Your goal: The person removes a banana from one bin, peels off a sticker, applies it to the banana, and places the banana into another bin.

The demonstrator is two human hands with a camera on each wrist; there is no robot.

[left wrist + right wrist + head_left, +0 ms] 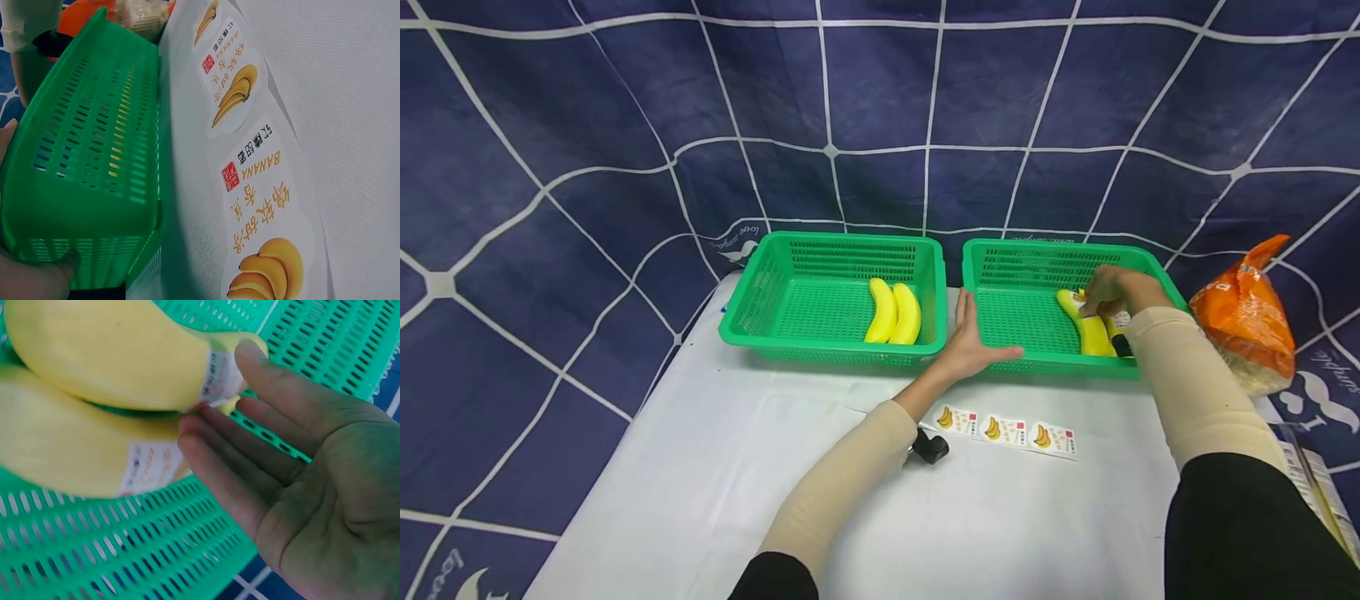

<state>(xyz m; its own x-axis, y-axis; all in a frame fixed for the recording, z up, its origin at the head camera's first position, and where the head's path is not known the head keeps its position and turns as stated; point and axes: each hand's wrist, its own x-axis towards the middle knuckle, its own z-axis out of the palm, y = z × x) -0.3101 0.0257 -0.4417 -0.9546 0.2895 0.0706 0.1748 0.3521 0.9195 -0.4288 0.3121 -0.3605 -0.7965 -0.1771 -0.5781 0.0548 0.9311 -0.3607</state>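
Two yellow bananas lie side by side in the right green basket (1052, 244). My right hand (1120, 287) is over their far ends. In the right wrist view it pinches the end of the upper banana (119, 356), thumb on its white label (222, 378), fingertips beneath. The lower banana (69, 434) also bears a label (150, 465). My left hand (966, 348) spreads round the right basket's near left corner. Its fingers lie along the end wall and its thumb (37, 278) presses the side. A strip of banana stickers (1000, 432) lies on the white table before the baskets.
A second green basket (827, 340) stands left of the first and holds two bananas (893, 312). An orange bag (1251, 312) sits at the far right, close to the right basket. Blue gridded cloth (880, 100) hangs behind the table.
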